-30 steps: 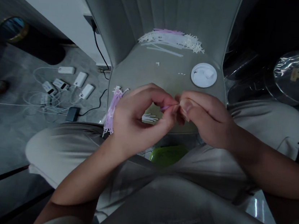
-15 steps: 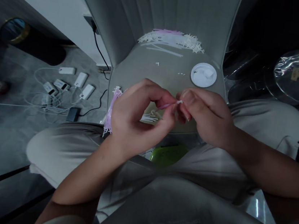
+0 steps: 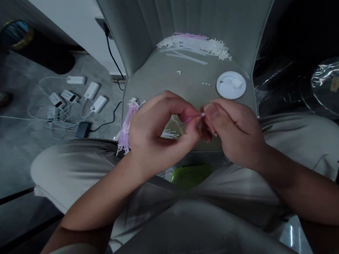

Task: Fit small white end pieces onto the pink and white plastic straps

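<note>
My left hand (image 3: pixel 166 128) pinches a thin pink stick (image 3: pixel 188 121) between thumb and forefinger over the chair seat. My right hand (image 3: pixel 233 130) meets it fingertip to fingertip, closed around a tiny white piece (image 3: pixel 203 114) at the stick's end. Beside my left wrist lies a bundle of pink sticks (image 3: pixel 127 126) with white tips. Several white sticks (image 3: pixel 170 133) show below my left palm. Farther back on the seat are a heap of white pieces (image 3: pixel 220 49), pale sticks (image 3: pixel 187 57) and pink sticks (image 3: pixel 191 35).
A round white dish (image 3: pixel 231 85) is at the seat's right edge, with tiny white bits (image 3: pixel 205 83) to its left. White power banks (image 3: pixel 92 90) and tangled cables lie on the floor at left. A green object (image 3: pixel 191 176) is below the seat's front edge.
Both hands stay together, with my left hand shifted very slightly right. The white piece between the fingertips shows less than before, mostly covered by my right thumb.
</note>
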Action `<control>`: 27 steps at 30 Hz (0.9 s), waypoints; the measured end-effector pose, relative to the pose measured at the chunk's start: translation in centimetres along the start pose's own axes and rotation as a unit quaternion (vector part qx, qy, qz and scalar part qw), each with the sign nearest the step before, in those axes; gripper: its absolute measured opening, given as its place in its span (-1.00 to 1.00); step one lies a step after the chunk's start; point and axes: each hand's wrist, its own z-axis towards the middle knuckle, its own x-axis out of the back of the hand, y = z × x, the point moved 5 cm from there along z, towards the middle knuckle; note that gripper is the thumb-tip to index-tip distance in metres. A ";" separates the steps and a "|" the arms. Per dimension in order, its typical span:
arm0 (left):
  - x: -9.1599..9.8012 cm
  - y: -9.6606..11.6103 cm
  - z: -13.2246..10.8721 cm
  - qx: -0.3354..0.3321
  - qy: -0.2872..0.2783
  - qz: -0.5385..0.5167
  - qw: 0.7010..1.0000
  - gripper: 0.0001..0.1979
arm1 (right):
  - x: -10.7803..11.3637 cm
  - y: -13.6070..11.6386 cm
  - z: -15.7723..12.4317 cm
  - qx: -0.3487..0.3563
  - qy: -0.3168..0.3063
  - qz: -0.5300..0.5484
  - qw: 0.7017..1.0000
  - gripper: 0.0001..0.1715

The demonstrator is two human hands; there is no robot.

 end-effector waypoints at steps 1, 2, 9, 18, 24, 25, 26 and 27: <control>0.0 0.0 0.0 0.001 0.001 -0.003 1.000 -0.88 | 0.0 0.0 0.0 -0.001 0.000 -0.003 1.000 -0.54; 0.0 0.0 0.0 0.002 0.001 -0.005 1.000 -0.87 | 0.0 0.0 0.0 -0.003 -0.001 -0.005 1.000 -0.54; 0.0 -0.2 -0.1 -0.018 -0.008 -0.004 1.000 -0.89 | -0.2 0.2 0.0 -0.024 -0.002 0.005 1.000 -0.54; -0.2 -0.5 0.0 -0.020 0.000 -0.029 0.999 -0.88 | -0.1 -0.2 0.1 -0.026 -0.033 -0.021 0.999 -0.55; -0.4 -1.0 -0.1 -0.012 -0.016 -0.036 0.999 -0.90 | -0.1 -0.4 0.2 -0.021 -0.042 -0.048 0.998 -0.51; -0.4 -1.0 -0.1 -0.011 -0.019 -0.039 0.999 -0.90 | -0.1 -0.4 0.3 -0.018 -0.041 -0.048 0.998 -0.50; -0.5 -1.1 -0.2 -0.010 -0.021 -0.044 0.999 -0.90 | -0.1 -0.5 0.3 -0.014 -0.040 -0.048 0.998 -0.50; -0.5 -1.1 -0.2 -0.010 -0.020 -0.051 0.998 -0.90 | -0.1 -0.5 0.3 -0.011 -0.040 -0.050 0.998 -0.50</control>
